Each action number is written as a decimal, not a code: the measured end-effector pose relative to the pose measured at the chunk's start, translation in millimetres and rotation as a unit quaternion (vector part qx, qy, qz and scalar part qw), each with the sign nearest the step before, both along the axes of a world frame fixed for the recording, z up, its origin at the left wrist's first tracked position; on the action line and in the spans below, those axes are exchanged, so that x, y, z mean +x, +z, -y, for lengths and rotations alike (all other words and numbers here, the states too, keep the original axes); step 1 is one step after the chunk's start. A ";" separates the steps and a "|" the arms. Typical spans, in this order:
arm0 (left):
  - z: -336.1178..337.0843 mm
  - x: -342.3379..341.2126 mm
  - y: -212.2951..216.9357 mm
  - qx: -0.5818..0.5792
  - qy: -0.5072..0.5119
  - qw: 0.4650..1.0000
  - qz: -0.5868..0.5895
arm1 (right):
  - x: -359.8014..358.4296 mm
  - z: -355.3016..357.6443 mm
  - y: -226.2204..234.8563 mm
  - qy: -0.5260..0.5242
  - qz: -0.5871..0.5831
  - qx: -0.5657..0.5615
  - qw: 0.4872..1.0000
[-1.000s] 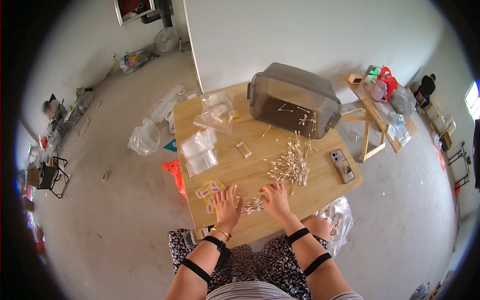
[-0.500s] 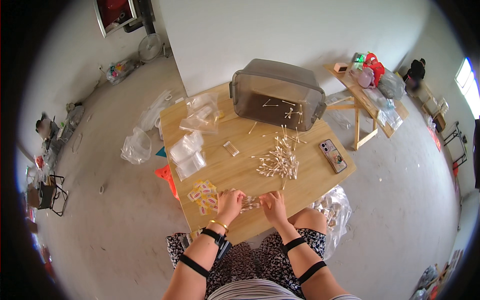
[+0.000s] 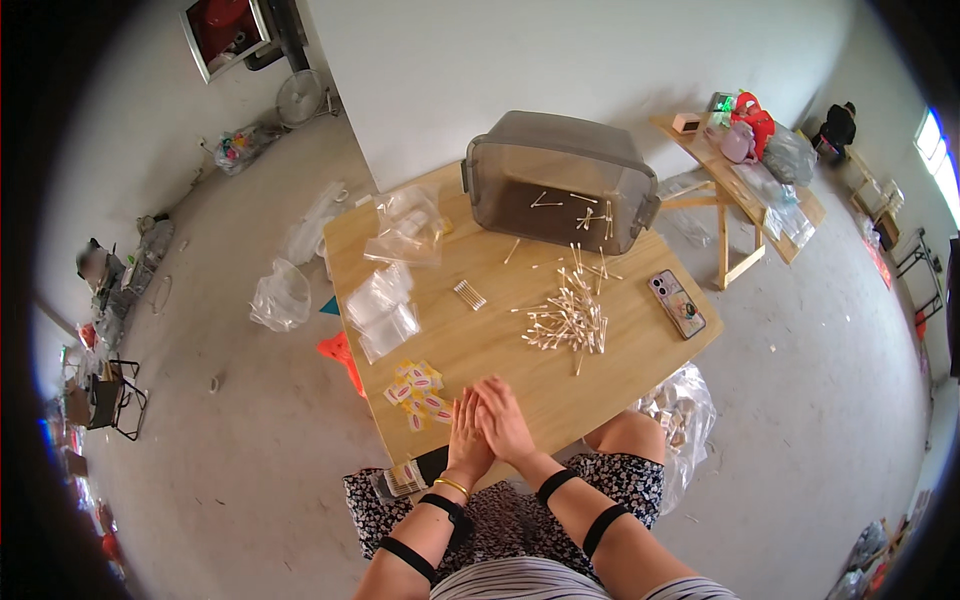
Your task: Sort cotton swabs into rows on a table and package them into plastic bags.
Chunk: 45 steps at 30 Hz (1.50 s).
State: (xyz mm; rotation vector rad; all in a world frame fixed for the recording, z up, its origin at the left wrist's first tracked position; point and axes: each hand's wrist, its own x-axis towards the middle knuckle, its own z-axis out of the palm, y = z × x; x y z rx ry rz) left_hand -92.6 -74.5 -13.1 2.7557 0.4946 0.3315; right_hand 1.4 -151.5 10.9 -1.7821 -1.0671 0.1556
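Note:
My left hand (image 3: 466, 432) and my right hand (image 3: 504, 420) are pressed together over the near edge of the table (image 3: 540, 400). Their fingers are straight, the right ones lying across the left ones. Whatever lies between the palms is hidden. Left of them is a pile of small yellow-and-white cards (image 3: 415, 390). A clear packet of cotton swabs with a card (image 3: 403, 480) lies by my left wrist at the near-left edge. Farther off are a heap of loose cotton swabs (image 3: 567, 318) and a short row of swabs (image 3: 469, 294).
A grey translucent bin (image 3: 560, 150) lies on its side at the back, a few swabs inside. Clear plastic bags (image 3: 380, 310) cover the table's left part; a phone (image 3: 677, 304) lies at right. A filled clear bag (image 3: 680, 415) stands beside my knee. Behind right is a wooden side table (image 3: 745, 185).
Earlier my hands were apart, holding a clear bag of cotton swabs between them. They have since come together, and the bag is out of sight. The view has shifted slightly.

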 end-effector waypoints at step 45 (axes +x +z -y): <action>-18.2 25.1 34.3 -0.058 -0.027 0.998 -0.009 | 47.4 46.4 -9.6 -0.133 0.136 -0.155 0.970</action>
